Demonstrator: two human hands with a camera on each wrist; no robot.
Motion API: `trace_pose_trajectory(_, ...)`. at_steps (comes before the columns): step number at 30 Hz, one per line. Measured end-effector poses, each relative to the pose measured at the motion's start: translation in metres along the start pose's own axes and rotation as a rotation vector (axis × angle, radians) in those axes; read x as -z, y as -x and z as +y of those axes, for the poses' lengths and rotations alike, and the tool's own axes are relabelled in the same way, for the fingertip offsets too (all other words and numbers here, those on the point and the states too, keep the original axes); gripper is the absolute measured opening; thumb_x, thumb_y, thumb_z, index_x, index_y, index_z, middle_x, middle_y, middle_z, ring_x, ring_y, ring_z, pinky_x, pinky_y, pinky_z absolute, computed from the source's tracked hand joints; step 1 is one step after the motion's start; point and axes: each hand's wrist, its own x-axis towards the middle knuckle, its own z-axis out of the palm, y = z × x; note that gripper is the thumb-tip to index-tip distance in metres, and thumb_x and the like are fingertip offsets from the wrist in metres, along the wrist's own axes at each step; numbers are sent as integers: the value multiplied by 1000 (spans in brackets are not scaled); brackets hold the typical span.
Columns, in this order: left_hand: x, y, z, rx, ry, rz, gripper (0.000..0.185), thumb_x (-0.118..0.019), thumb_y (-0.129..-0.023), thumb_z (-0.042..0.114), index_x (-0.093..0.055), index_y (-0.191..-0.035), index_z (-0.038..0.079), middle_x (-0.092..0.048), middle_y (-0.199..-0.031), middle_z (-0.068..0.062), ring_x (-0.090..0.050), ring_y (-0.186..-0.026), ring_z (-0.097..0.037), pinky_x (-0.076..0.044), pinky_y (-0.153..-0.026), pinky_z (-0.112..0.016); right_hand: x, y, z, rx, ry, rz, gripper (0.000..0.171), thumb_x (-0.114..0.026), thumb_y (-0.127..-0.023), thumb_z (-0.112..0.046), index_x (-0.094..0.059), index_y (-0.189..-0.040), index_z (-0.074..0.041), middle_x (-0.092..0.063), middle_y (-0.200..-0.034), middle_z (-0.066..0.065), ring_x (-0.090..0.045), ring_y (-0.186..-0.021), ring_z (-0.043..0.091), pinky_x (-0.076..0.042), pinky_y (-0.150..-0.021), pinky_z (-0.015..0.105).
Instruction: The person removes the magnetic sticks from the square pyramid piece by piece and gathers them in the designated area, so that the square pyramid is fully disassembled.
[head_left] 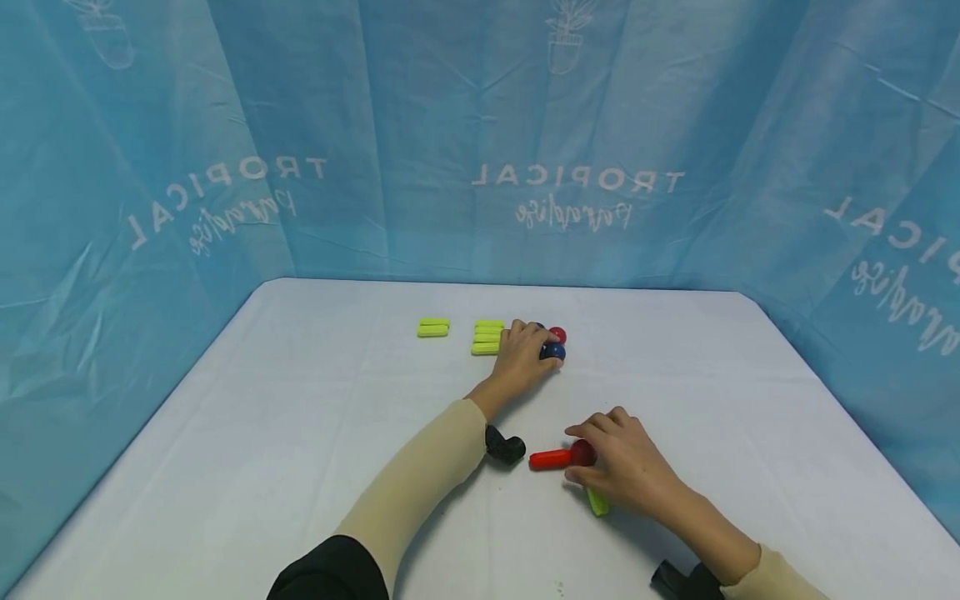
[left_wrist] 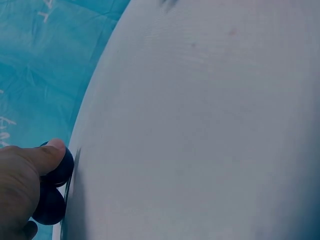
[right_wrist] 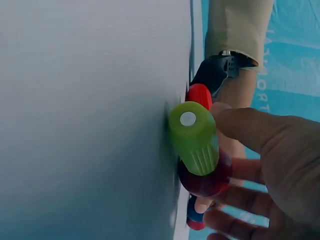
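Left hand (head_left: 521,354) curls over the dark blue balls (head_left: 552,351) at the far tabletop (head_left: 300,433), right hand (head_left: 626,467) pinches the dark red ball (head_left: 582,452) on the red stick (head_left: 550,459) nearer.

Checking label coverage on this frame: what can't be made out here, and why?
- Head view: left hand covers most of the dark blue balls; count unclear.
- Head view: right hand hides most of the green stick and how it meets the dark red ball.
- Left wrist view: frame edge cuts the hand; grip unclear.
- Right wrist view: red stick mostly behind the green one.
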Motion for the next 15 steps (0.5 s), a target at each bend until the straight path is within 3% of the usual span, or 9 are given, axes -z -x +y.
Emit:
trace_pose_trajectory(8,2,3,2,4,-21,16,44,-69,-83,42,-61,-122,23,-59,-121,0,-42,-113,-17,-33,-92,-34,0,5,-2,-62,-8,30,37,-81,-71,-30,-70,-103,-17,-68,-94,-2,-46,-83,13,-39,-74,33)
trace_pose_trajectory(11,10,13,5,4,52,61,43,-68,-85,41,-61,-122,20,-59,-119,1,-41,-112,-17,-34,-92,-34,-2,4,-3,-66,-27,37,34,-81,-71,-28,-70,-101,-17,-69,-93,-3,-46,-84,13,-40,-75,33)
trace_pose_trajectory(15,27,38,4,1,219,142,30,-64,-89,31,-63,-116,18,-62,-111,1,-45,-106,-17,-36,-91,-35,-2,4,-2,-77,-51,58,34,-81,-70,-28,-71,-100,-17,-70,-93,-4,-46,-85,12,-39,-75,32)
